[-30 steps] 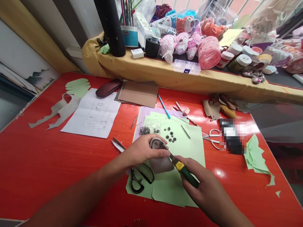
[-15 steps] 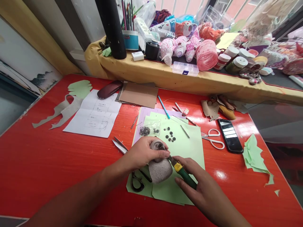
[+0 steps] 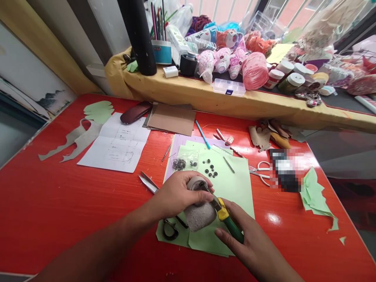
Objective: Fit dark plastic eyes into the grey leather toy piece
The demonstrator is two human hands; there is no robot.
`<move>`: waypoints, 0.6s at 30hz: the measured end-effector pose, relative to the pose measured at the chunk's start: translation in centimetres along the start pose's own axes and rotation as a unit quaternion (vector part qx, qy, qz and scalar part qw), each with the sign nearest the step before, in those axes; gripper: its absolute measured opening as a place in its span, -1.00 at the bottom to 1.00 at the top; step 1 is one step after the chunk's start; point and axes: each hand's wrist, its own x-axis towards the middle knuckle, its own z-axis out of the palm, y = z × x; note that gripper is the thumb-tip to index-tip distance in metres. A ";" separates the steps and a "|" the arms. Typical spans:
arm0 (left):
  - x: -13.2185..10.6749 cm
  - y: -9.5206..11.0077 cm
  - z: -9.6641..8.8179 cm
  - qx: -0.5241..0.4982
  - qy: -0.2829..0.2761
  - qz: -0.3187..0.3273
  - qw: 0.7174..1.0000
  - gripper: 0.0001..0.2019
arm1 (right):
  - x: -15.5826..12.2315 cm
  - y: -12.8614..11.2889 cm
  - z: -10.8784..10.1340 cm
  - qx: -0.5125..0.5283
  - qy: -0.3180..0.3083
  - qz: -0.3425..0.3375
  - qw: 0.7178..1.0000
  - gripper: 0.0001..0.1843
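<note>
Head view: your left hand grasps the grey fabric piece, its rolled rim pinched between thumb and fingers, above the left half of the green paper. Your right hand grasps the green-and-yellow-handled pliers, their jaws at that rim; I can't tell how hard you squeeze, and your fingers hide what the jaws bite on. Your left thumb lies right beside the metal, so a slip off the curved rim could nip it. Pull or twist too hard and the soft-looking material may crease or tear. Mind the black-handled scissors just below, at the paper's near left corner, blades jutting past its left edge on to the bench: a dropped wrist could meet them. The small dark discs, loose towards the paper's far edge, could scatter if your knuckles sweep forward.
</note>
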 end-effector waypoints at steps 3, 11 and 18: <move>0.0 -0.2 -0.1 -0.020 -0.005 -0.010 1.000 -0.67 | 0.2 -0.3 0.0 0.006 0.008 0.006 1.000 -0.48; -0.1 -0.3 0.5 0.007 0.007 -0.008 1.000 -0.72 | -0.1 0.0 0.3 -0.031 0.027 0.002 0.999 -0.64; 0.1 -0.8 1.0 -0.014 0.037 -0.018 0.999 -0.80 | 0.3 0.3 0.3 -0.048 0.028 0.001 0.998 -0.69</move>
